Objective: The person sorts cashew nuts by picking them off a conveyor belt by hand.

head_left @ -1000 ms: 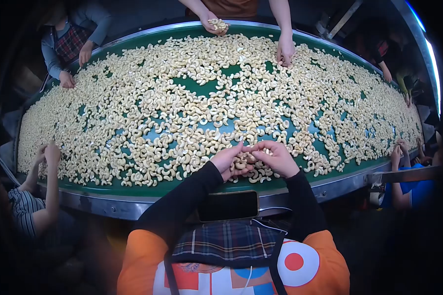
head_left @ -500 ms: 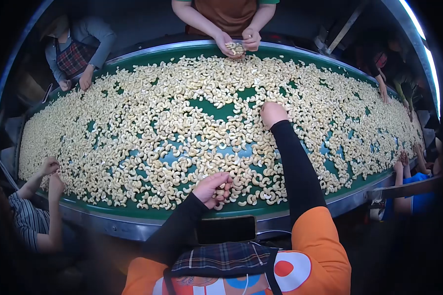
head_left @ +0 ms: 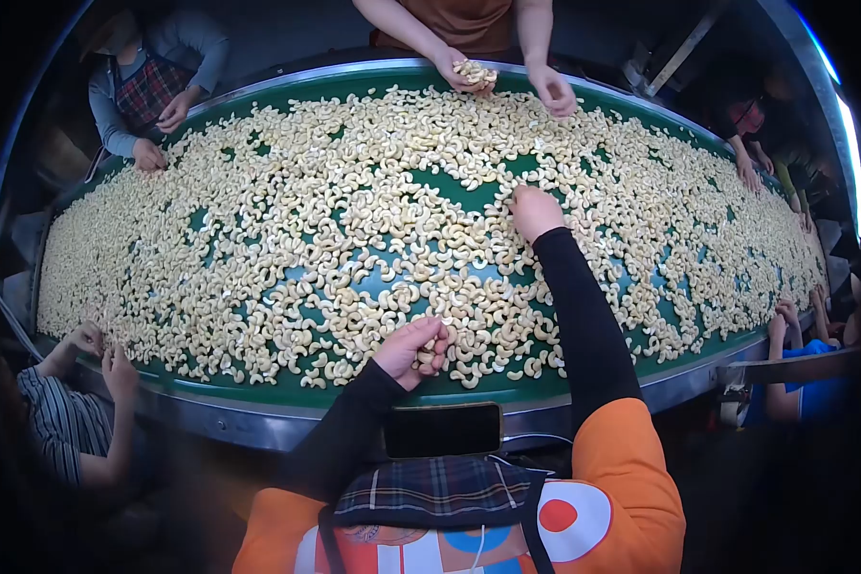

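A wide layer of pale cashews (head_left: 287,239) covers a green conveyor belt (head_left: 464,195). My left hand (head_left: 409,350), palm turned up near the belt's front edge, has its fingers curled around a few cashews. My right hand (head_left: 540,212) reaches out to the middle of the belt with its fingers bent down at the cashews. The back of that hand hides the fingertips, and whatever is between them cannot be made out. Black sleeves cover both my forearms.
A metal rim (head_left: 249,426) runs along the belt's front, with a phone (head_left: 443,430) beside it. Opposite, a co-worker's hand holds a cashew handful (head_left: 474,75). Other people's hands work at both sides. A metal bar (head_left: 784,367) juts out at right.
The cashews and a bare green patch have shifted right. My right hand stays low among the nuts; my left still holds cashews. The opposite co-worker's hands have moved apart.
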The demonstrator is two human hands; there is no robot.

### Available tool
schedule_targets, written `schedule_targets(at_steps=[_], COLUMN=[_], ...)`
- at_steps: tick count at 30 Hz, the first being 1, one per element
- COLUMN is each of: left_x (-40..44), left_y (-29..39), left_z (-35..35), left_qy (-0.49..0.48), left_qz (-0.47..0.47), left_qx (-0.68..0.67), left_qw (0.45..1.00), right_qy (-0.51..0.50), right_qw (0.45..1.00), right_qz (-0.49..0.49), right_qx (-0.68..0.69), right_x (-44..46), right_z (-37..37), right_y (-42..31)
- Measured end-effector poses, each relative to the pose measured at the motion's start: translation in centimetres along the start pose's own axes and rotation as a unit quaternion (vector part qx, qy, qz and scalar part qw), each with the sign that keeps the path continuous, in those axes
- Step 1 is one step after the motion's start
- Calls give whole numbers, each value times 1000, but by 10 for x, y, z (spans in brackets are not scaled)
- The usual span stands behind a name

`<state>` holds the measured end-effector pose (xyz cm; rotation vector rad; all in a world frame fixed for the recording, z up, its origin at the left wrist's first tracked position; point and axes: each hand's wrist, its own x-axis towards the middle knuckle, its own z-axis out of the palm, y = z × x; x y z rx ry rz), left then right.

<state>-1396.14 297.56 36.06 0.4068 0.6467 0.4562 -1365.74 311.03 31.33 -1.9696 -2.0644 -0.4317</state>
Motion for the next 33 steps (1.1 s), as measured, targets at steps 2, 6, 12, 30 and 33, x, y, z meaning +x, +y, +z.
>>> schedule_targets(at_steps=[2, 6, 12, 30, 33], left_x=[-6, -16, -15, -290, -368], left_y=[9, 16, 29, 91, 102], left_z=[-7, -29, 3, -150, -188], left_qy=[-11, -24, 119, 30, 76], left_qz=[6, 18, 81, 194, 127], left_qx=[-16, -105, -212, -25, 218], left_qw=[1000, 994, 967, 980, 965], right_qy=[-62, -228, -113, -133, -150], right_qw=[998, 723, 430, 799, 775], right_qz=[-10, 274, 268, 158, 191], right_qx=[15, 592, 855, 564, 583], right_x=[9, -17, -72, -112, -109], right_z=[-6, -57, -103, -89, -83], right_y=[-5, -34, -140, -215, -220])
